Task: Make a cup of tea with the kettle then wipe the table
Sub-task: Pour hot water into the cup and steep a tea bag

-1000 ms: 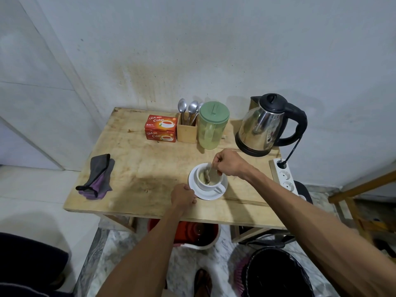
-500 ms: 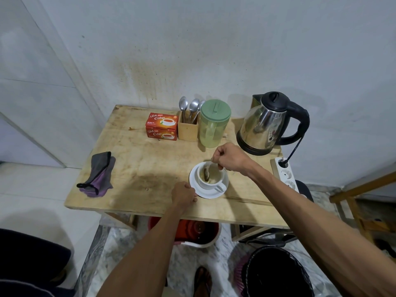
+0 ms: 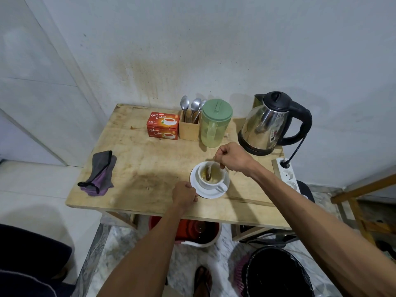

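Little has been shifted: right hand (image 3: 232, 158) stays pinched on a tea bag (image 3: 208, 173) string, bag half-sunk in the cup (image 3: 211, 175). Saucer (image 3: 209, 192) edge at 8 o'clock is gripped by left hand (image 3: 184, 195); fingertips hidden.

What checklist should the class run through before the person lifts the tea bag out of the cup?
1. Left hand steadies the saucer: ok.
2. Right hand grips the tea bag above the cup: ok.
3. Water has coloured: ok, yellowish.
4. Kettle back on its base: ok.
5. Cloth ready for wiping: ok, on the table.
6. A bin for the bag: cannot tell.
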Available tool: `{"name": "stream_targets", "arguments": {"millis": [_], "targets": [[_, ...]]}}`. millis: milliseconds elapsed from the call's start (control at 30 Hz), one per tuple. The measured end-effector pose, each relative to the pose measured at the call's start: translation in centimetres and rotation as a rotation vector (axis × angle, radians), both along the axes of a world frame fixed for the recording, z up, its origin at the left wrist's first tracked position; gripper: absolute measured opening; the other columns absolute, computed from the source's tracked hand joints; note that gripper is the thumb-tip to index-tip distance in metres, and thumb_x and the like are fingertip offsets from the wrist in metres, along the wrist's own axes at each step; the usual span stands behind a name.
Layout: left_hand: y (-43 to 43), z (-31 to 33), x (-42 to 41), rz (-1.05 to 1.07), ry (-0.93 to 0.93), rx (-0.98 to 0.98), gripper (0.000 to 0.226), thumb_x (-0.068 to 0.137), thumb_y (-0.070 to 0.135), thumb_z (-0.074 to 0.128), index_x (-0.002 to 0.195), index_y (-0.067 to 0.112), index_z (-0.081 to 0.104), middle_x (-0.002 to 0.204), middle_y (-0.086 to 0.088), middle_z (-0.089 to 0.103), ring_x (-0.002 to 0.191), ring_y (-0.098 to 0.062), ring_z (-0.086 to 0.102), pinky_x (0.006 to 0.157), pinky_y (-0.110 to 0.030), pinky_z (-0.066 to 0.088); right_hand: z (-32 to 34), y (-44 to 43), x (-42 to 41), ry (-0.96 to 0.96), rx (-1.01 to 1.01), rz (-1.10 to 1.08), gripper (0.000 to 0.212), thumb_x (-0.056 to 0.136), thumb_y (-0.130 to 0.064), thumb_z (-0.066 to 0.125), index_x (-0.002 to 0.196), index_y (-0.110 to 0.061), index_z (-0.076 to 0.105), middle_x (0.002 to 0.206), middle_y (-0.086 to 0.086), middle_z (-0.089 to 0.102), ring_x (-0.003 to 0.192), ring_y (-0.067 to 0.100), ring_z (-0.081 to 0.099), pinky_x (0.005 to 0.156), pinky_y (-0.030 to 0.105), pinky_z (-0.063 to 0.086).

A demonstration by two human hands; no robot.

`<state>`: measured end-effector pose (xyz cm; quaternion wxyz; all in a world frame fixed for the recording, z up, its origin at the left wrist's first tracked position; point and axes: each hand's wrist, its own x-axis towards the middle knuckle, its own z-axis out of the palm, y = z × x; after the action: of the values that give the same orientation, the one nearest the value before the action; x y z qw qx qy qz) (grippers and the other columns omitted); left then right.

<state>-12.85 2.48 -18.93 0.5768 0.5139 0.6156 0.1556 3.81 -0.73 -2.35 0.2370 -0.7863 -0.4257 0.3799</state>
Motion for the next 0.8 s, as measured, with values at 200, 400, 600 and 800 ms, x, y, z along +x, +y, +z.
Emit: {"name": "stream_targets", "arguments": {"millis": [200,400,600,800], "targets": [[-0.1,0.1,0.1,0.021,-0.002,0.0,0.009,0.083,-0.003,0.055,0.076,0.002,0.057,0.068,-0.017,0.067,0.049,-0.022,0.061,0.061,-0.035,0.055,-0.8,-0.4,0.0,-0.064,-0.088,0.004,0.02,0.085,-0.002,0.056,0.071,-0.011,0.068,0.056,-0.004,0.062,0.036,0.0,0.048,0.031,0.011,0.03],[-0.1,0.2,0.1,0.005,0.002,0.012,0.011,0.082,-0.003,0.056,0.073,0.003,0.058,0.067,-0.017,0.068,0.05,-0.022,0.062,0.06,-0.035,0.055,-1.4,-0.8,-0.3,-0.093,-0.136,0.019,0.02,0.083,-0.005,0.054,0.083,-0.008,0.073,0.06,-0.008,0.061,0.05,0.006,0.046,0.032,0.013,0.032],[0.0,0.0,0.0,-0.009,-0.005,0.016,0.009,0.077,-0.004,0.054,0.073,0.001,0.06,0.063,-0.016,0.067,0.05,-0.024,0.063,0.062,-0.041,0.058,-0.1,0.0,0.2,-0.004,0.003,-0.019,0.022,0.084,-0.001,0.06,0.067,-0.013,0.066,0.057,-0.002,0.063,0.049,0.003,0.053,0.041,0.01,0.035],[0.0,-0.1,0.1,-0.003,0.003,0.019,0.01,0.079,-0.004,0.056,0.072,0.002,0.059,0.06,-0.014,0.066,0.048,-0.023,0.062,0.063,-0.042,0.058,-0.9,-0.4,0.1,-0.05,-0.071,-0.009,0.017,0.083,-0.003,0.058,0.075,-0.008,0.071,0.057,-0.006,0.063,0.051,0.006,0.052,0.043,0.017,0.036]]}}
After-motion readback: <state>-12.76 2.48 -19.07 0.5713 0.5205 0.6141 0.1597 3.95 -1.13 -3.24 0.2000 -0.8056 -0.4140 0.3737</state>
